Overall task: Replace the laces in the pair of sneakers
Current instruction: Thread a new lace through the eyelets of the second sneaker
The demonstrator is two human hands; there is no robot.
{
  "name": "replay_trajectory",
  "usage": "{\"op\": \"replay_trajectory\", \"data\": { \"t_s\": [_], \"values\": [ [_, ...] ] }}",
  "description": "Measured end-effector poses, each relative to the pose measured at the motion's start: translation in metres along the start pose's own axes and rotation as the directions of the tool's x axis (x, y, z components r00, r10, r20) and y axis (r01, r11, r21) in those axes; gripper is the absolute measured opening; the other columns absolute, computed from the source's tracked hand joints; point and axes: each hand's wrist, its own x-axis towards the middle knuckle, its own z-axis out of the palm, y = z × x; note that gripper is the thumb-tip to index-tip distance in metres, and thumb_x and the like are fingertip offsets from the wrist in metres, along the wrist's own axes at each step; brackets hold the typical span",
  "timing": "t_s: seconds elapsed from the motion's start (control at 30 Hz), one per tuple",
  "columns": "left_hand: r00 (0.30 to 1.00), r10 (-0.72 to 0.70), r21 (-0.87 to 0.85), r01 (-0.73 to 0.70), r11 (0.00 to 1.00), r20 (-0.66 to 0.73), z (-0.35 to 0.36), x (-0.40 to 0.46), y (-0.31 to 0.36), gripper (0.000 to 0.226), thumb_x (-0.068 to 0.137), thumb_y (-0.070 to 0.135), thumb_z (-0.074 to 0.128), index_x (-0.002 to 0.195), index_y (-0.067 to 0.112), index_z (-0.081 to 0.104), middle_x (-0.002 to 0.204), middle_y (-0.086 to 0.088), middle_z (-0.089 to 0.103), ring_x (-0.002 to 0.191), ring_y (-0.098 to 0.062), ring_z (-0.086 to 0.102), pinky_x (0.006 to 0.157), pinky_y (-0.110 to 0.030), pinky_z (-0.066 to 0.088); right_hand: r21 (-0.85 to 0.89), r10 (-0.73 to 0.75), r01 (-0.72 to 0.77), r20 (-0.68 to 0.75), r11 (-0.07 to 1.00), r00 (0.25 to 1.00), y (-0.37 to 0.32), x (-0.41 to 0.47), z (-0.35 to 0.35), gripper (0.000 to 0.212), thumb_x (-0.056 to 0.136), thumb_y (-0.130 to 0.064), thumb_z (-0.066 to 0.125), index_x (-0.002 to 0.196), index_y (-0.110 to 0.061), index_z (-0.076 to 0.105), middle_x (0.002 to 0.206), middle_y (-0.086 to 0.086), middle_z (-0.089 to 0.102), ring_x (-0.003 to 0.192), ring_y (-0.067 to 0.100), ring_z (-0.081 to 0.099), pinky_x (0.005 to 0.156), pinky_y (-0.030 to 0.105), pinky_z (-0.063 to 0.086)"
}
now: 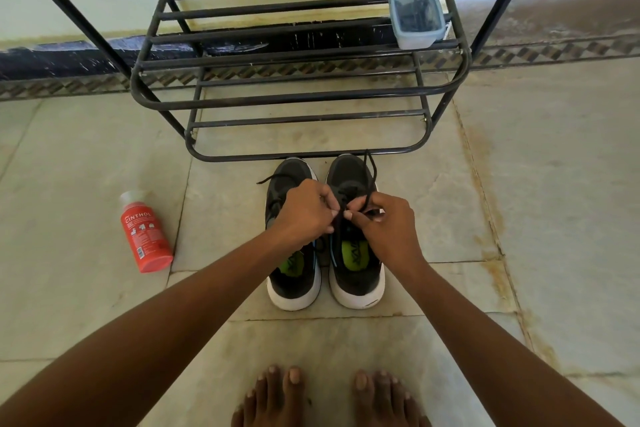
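A: Hands? Shoes?
B: Left hand (306, 210) and right hand (388, 224) both pinch the thin black lace (370, 180) over the right black white-soled sneaker (356, 274); left sneaker (294, 284) touching beside it.
A: Edges?
B: Toes at the black metal rack (294, 97) rail; bare stone floor (519, 218) either side.

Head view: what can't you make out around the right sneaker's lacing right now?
- Right sneaker eyelets, head view: covered by both hands.
- Lace path under the fingers: hidden; knot or threading unclear.
- Plastic box contents on the rack: dark, too small.
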Motion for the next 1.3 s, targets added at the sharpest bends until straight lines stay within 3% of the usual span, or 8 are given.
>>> {"op": "replay_trajectory", "data": {
  "t_s": [0.23, 0.4, 0.5, 0.6, 0.73, 0.9, 1.03, 1.3],
  "values": [
    [0.955, 0.228, 0.087, -0.215, 0.973, -0.187, -0.006, -0.006, 0.001, 0.015, 0.101, 0.004, 0.045, 0.094, 0.014, 0.053, 0.089, -0.008, 0.069, 0.083, -0.024, 0.071, 0.075, -0.046, 0.061, -0.143, -0.19, 0.179, -0.065, 0.973, 0.98, 0.026, -0.021, 0.002, 0.062, 0.076, -0.013, 0.085, 0.13, -0.018, 0.054, 0.123, -0.002, 0.055, 0.106, 0.001, 0.057, 0.093, 0.017, 0.053],
    [0.918, 0.33, -0.366, -0.391, 0.845, -0.218, -0.027, -0.006, 0.002, 0.015, 0.107, 0.0, 0.034, 0.101, 0.01, 0.044, 0.071, -0.004, 0.054, 0.058, -0.022, 0.059, 0.053, -0.033, 0.053, -0.116, -0.111, 0.101, -0.086, 0.988, 0.99, 0.035, -0.022, 0.002, 0.061, 0.082, -0.014, 0.081, 0.132, -0.023, 0.048, 0.128, -0.004, 0.051, 0.106, -0.001, 0.057, 0.088, 0.014, 0.05],
    [0.774, 0.633, 0.253, -0.614, 0.748, 0.008, -0.053, 0.004, -0.007, 0.007, 0.105, 0.021, 0.052, 0.099, 0.018, 0.05, 0.073, 0.002, 0.054, 0.06, -0.016, 0.049, 0.054, -0.029, 0.039, -0.061, -0.077, 0.071, -0.099, 0.996, 0.992, 0.037, -0.022, 0.004, 0.06, 0.083, -0.013, 0.079, 0.132, -0.025, 0.046, 0.129, -0.005, 0.052, 0.11, 0.003, 0.058, 0.089, 0.017, 0.052],
    [0.82, 0.505, 0.718, -0.521, 0.462, 0.269, -0.074, 0.01, -0.014, 0.018, 0.095, 0.041, 0.067, 0.095, 0.023, 0.066, 0.097, 0.003, 0.055, 0.086, -0.014, 0.052, 0.072, -0.033, 0.047, -0.045, -0.073, 0.067, -0.125, 0.997, 0.989, 0.039, -0.022, 0.006, 0.058, 0.082, -0.009, 0.078, 0.13, -0.024, 0.047, 0.127, -0.004, 0.054, 0.11, 0.006, 0.06, 0.09, 0.019, 0.052],
    [0.781, 0.623, 0.184, -0.618, 0.764, 0.036, -0.087, 0.007, -0.015, 0.016, 0.101, 0.024, 0.063, 0.088, 0.016, 0.069, 0.099, 0.0, 0.049, 0.092, -0.018, 0.051, 0.082, -0.031, 0.047, -0.065, -0.093, 0.085, -0.124, 0.994, 0.988, 0.041, -0.022, 0.007, 0.054, 0.083, -0.007, 0.076, 0.127, -0.024, 0.05, 0.127, -0.003, 0.052, 0.11, 0.004, 0.059, 0.087, 0.014, 0.05],
    [0.888, 0.452, -0.517, -0.352, 0.78, 0.078, -0.069, -0.015, 0.004, 0.031, 0.113, 0.025, 0.033, 0.097, 0.004, 0.048, 0.073, -0.005, 0.054, 0.059, -0.022, 0.052, 0.059, -0.035, 0.047, -0.112, -0.111, 0.095, -0.139, 0.989, 0.984, 0.038, -0.023, 0.009, 0.049, 0.085, 0.003, 0.069, 0.125, -0.019, 0.051, 0.127, 0.001, 0.05, 0.106, -0.005, 0.055, 0.085, 0.005, 0.047],
    [0.962, 0.27, -0.054, -0.272, 0.961, -0.036, -0.037, -0.014, 0.001, 0.018, 0.105, 0.032, 0.054, 0.094, 0.018, 0.057, 0.076, 0.004, 0.063, 0.06, -0.009, 0.058, 0.056, -0.027, 0.047, -0.163, -0.136, 0.111, -0.153, 0.98, 0.979, 0.035, -0.026, 0.013, 0.045, 0.085, 0.01, 0.061, 0.124, -0.011, 0.052, 0.126, 0.006, 0.047, 0.101, -0.003, 0.054, 0.085, -0.002, 0.039],
    [0.979, 0.192, 0.513, -0.199, 0.835, 0.067, 0.001, -0.018, 0.007, 0.035, 0.09, 0.017, 0.063, 0.066, 0.019, 0.039, 0.065, -0.001, 0.048, 0.059, -0.018, 0.051, 0.053, -0.033, 0.043, -0.195, -0.134, 0.105, -0.141, 0.975, 0.981, 0.036, -0.025, 0.014, 0.047, 0.085, 0.011, 0.06, 0.127, -0.009, 0.051, 0.129, 0.008, 0.045, 0.109, 0.011, 0.053, 0.086, -0.004, 0.039]
  ]
}}
